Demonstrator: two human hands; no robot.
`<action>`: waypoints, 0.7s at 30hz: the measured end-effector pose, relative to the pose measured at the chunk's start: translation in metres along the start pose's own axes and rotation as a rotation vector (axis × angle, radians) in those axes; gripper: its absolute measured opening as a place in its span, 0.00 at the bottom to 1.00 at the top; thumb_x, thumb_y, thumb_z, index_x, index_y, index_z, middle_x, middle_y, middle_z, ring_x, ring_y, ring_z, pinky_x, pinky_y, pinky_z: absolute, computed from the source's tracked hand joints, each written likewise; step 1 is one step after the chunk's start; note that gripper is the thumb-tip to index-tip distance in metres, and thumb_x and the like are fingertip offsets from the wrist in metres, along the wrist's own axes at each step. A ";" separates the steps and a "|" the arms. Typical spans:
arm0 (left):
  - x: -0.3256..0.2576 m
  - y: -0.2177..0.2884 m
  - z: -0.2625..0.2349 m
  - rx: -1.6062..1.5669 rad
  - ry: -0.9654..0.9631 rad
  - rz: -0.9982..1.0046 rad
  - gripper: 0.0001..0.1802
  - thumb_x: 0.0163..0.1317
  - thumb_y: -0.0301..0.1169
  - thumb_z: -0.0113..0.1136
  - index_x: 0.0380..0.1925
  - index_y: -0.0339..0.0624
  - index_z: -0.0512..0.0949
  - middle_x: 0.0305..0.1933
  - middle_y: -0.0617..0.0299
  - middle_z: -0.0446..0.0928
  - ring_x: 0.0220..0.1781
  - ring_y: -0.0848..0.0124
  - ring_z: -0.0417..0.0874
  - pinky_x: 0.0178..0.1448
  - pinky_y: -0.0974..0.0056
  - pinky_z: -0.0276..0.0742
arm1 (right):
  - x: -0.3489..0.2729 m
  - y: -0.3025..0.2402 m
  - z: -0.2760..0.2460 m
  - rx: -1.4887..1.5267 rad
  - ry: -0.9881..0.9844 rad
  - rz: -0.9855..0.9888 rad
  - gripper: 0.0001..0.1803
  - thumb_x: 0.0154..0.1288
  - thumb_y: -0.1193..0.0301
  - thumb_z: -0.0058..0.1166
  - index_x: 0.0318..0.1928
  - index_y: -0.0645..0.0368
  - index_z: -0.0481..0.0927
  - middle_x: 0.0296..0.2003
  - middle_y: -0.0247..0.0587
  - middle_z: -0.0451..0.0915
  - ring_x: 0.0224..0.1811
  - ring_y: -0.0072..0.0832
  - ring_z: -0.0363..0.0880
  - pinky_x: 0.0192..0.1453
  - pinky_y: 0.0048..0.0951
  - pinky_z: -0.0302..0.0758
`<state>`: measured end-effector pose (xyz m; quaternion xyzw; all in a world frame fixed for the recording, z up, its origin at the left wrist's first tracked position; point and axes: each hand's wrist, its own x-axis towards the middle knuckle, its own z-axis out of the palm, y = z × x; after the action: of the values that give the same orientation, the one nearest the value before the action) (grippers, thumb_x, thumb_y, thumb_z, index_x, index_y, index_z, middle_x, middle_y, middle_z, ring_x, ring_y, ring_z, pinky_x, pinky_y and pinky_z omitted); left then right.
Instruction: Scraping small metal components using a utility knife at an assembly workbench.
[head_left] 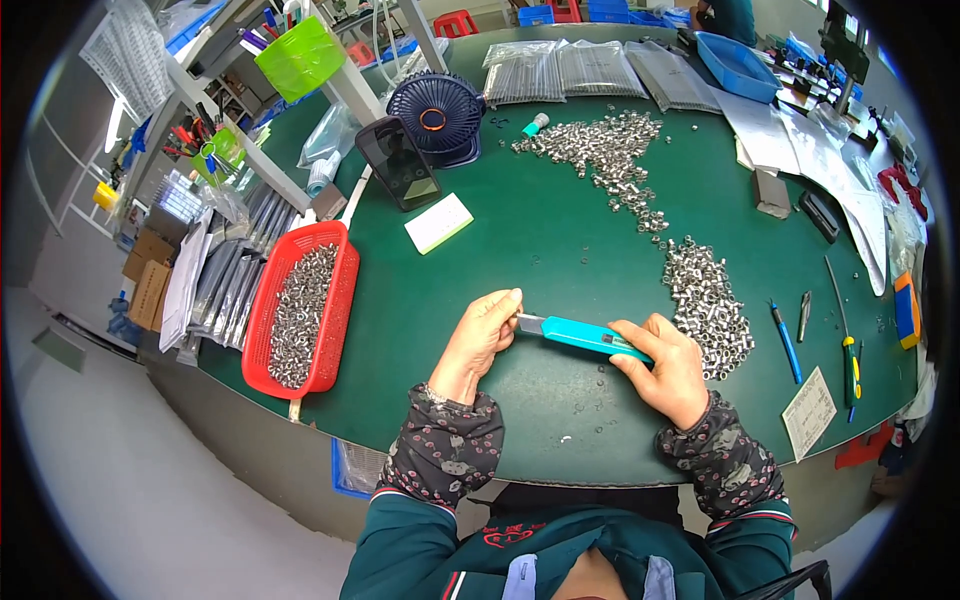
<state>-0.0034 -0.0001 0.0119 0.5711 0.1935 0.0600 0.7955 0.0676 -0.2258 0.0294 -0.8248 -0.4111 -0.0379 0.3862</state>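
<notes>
A teal utility knife (590, 337) is gripped in my right hand (668, 372), its blade (530, 323) extended to the left. The blade's tip meets the pinched fingertips of my left hand (481, 333); whatever small piece they hold is mostly hidden. Both hands are raised over the green tabletop. Just beyond my right hand lies a pile of small metal rings (705, 305). A second, wider pile of these metal pieces (600, 150) spreads farther back.
To the left stands a red plastic basket (350, 290) holding many small metal parts. Behind it are a phone (398, 163), a dark fan (436, 115) and a sticky-note pad (439, 223). On the right lie a blue pen-like tool (786, 343), a screwdriver (850, 365) and a paper slip (809, 413).
</notes>
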 end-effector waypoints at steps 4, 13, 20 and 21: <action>0.001 0.002 -0.003 0.009 -0.047 -0.082 0.16 0.60 0.38 0.46 0.16 0.42 0.65 0.13 0.72 0.58 0.11 0.85 0.50 0.13 0.79 0.44 | 0.001 0.001 0.000 -0.038 0.020 -0.036 0.15 0.46 0.67 0.57 0.38 0.50 0.76 0.21 0.37 0.66 0.20 0.32 0.68 0.21 0.31 0.65; 0.000 0.001 -0.007 0.023 -0.131 -0.207 0.15 0.59 0.36 0.48 0.15 0.44 0.65 0.12 0.73 0.58 0.10 0.85 0.50 0.12 0.78 0.43 | 0.005 0.000 -0.010 -0.242 0.093 -0.197 0.19 0.41 0.68 0.59 0.39 0.50 0.75 0.22 0.35 0.64 0.23 0.29 0.66 0.25 0.29 0.64; 0.000 0.003 -0.007 0.066 -0.204 -0.229 0.16 0.59 0.36 0.48 0.15 0.43 0.65 0.11 0.72 0.57 0.10 0.85 0.50 0.13 0.77 0.42 | 0.012 -0.003 -0.020 -0.398 0.145 -0.346 0.21 0.37 0.69 0.59 0.39 0.49 0.75 0.21 0.34 0.62 0.23 0.28 0.63 0.25 0.28 0.60; 0.000 0.003 -0.007 0.065 -0.204 -0.229 0.16 0.59 0.36 0.48 0.15 0.43 0.65 0.11 0.72 0.57 0.10 0.85 0.50 0.13 0.77 0.42 | 0.012 -0.003 -0.020 -0.398 0.144 -0.347 0.21 0.37 0.69 0.59 0.39 0.49 0.75 0.21 0.34 0.62 0.23 0.28 0.63 0.25 0.28 0.60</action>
<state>-0.0056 0.0072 0.0125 0.5740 0.1772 -0.0957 0.7937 0.0785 -0.2303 0.0502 -0.7970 -0.5021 -0.2422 0.2324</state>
